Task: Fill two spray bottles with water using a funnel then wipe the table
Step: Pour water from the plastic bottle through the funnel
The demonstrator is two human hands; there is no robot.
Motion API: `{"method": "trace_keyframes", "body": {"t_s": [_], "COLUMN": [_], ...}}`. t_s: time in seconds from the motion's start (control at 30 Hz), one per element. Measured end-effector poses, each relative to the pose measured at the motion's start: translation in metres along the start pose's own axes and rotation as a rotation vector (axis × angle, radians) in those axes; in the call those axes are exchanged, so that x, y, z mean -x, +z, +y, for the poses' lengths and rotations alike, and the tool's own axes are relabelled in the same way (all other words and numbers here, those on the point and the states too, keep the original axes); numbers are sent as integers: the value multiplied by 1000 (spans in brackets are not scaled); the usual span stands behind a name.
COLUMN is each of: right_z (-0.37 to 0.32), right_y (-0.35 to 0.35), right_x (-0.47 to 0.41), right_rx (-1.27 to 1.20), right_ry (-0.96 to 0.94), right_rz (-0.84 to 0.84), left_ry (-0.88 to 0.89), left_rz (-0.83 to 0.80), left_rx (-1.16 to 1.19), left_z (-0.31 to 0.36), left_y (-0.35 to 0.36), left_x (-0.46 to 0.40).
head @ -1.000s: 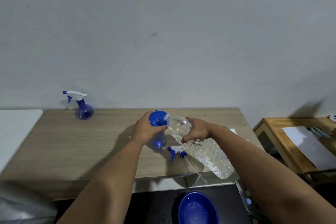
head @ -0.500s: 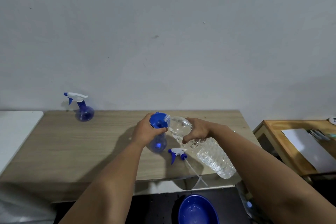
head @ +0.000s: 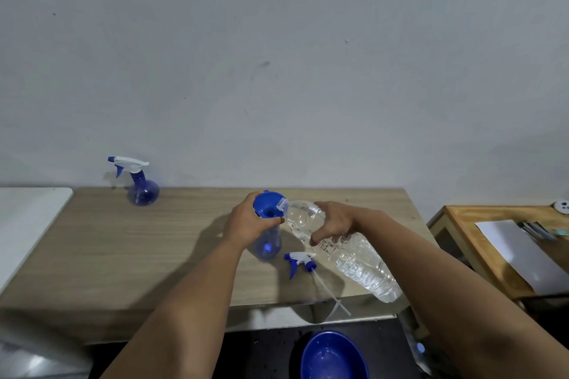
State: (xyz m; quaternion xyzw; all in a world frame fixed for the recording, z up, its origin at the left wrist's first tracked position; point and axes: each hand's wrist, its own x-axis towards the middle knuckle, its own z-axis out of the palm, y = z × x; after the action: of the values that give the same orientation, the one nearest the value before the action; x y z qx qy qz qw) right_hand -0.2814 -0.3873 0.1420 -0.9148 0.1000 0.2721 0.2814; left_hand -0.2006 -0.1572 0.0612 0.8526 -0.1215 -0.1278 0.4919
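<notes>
Only the head view here, looking down at a light wood-grain table [head: 123, 255]. The left hand [head: 246, 226] has its fingers curled round the blue plastic funnel [head: 267, 209], which sits in the neck of a round blue translucent spray bottle [head: 267, 248] mid-table; I'd guess it's there to stop the funnel tipping. The right hand [head: 334, 221] wraps the shoulder of a big clear ribbed plastic water bottle [head: 354, 255], tilted so its mouth rests right at the funnel's rim, so it looks like pouring.

The white-and-blue trigger sprayer head [head: 300, 260] with its dip tube lies just beside the bottle, off so water can go in. A second blue spray bottle [head: 142, 191] stands capped by the wall, well apart. A blue plastic basin [head: 334, 357] sits below the table edge.
</notes>
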Motion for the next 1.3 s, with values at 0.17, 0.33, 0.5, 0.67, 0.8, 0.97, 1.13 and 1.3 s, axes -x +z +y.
{"method": "trace_keyframes", "body": {"t_s": [0.17, 0.33, 0.5, 0.67, 0.8, 0.97, 1.13, 1.3], "right_z": [-1, -3, -1, -2, -4, -5, -6, -6], "right_y": [0, -1, 1, 0, -1, -2, -2, -4], "right_x": [-1, 2, 1, 1, 1, 3, 6, 9], "right_rx": [12, 21, 33, 29, 32, 27, 30, 37], "right_ry": [19, 27, 49, 62, 65, 71, 64, 42], "right_rz": [-7, -15, -20, -20, -22, -35, -39, -30], "left_ry": [-2, -4, 0, 12, 27, 39, 32, 39], "left_rz": [4, 0, 5, 14, 18, 14, 17, 8], "left_rx": [-8, -10, -15, -25, -18, -21, -21, -27], "left_z": [0, 0, -1, -2, -5, -4, -5, -3], "left_y": [0, 0, 0, 1, 1, 1, 1, 1], "left_x": [0, -2, -3, -4, -5, -5, -5, -4]}}
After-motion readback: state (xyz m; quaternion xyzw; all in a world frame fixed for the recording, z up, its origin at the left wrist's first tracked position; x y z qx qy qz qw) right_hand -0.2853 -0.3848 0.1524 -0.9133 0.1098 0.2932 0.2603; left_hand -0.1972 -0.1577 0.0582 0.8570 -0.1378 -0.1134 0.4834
